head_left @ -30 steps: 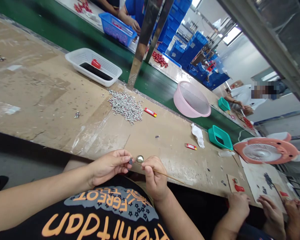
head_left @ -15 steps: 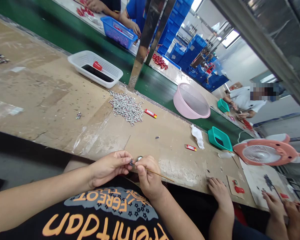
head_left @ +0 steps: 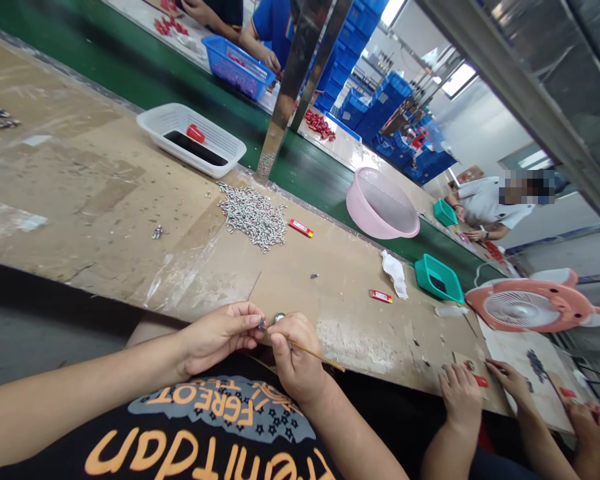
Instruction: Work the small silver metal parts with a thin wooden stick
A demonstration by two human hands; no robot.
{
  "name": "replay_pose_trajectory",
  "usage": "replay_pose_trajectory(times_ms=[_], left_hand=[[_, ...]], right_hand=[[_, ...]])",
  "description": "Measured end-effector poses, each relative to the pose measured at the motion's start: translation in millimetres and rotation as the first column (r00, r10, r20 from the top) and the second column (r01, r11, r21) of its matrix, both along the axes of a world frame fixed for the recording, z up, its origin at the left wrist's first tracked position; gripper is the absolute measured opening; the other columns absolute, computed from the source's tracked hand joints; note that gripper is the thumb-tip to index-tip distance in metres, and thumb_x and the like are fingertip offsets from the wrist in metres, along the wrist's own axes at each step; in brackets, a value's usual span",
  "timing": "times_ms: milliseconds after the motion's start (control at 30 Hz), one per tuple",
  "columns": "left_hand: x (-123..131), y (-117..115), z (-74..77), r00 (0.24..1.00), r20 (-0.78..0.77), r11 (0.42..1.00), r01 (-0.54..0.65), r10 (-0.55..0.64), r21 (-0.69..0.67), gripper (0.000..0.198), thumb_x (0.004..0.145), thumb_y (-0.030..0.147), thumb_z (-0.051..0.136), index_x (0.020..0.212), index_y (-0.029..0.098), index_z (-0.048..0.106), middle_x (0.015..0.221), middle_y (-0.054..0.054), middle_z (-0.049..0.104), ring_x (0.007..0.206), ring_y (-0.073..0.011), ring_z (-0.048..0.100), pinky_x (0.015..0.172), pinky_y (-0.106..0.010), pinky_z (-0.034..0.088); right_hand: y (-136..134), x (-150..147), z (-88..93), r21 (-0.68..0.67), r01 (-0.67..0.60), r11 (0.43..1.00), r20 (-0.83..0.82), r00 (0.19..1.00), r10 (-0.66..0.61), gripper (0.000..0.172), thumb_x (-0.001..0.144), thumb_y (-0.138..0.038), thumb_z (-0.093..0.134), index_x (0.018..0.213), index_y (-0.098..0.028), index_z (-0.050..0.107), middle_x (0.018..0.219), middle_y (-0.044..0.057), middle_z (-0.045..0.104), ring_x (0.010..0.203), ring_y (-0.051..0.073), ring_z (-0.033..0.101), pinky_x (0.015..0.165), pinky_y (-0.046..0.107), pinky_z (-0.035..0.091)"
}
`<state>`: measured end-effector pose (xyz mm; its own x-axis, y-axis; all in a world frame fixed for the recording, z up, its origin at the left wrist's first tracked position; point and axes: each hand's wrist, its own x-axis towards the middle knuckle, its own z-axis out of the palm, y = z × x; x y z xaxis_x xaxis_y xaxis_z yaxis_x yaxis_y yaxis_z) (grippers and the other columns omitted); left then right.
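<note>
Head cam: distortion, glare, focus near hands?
Head view: wide-angle bending curves the workbench edge and leans the steel post; window glare blows out top right; focus good, with the thin wooden stick in the right hand clear, but the small metal part in the left hand too small to read.

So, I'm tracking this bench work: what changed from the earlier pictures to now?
The right hand moved in toward the left hand, partly hiding the silver ball, and less of the bamboo stick shows past that hand. A co-worker's hands moved up over the red pieces. The pile of metal parts stayed put.
</note>
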<state>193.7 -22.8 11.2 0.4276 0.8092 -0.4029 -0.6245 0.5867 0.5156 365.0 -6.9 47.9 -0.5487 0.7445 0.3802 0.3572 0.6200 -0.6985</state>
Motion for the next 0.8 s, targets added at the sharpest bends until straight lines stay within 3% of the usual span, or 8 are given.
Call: replay_pose_trajectory(times_ms=[800], left_hand=[[-2.7,0.1,-0.6,1.000,-0.003,1.000,0.003,-0.003,-0.009,0.012,0.077,0.023,0.069,0.075,0.013,0.063,0.070,-0.003,0.061,0.064,-0.0098,0.056,0.059,-0.018,0.046]], right_hand=[[1.2,-0.9,0.3,0.022,-0.001,1.000,0.010,1.000,0.001,0.015,0.091,-0.021,0.042,0.084,-0.019,0.056,0.078,0.004,0.061,0.076,0.015,0.056,0.075,0.032,0.045]])
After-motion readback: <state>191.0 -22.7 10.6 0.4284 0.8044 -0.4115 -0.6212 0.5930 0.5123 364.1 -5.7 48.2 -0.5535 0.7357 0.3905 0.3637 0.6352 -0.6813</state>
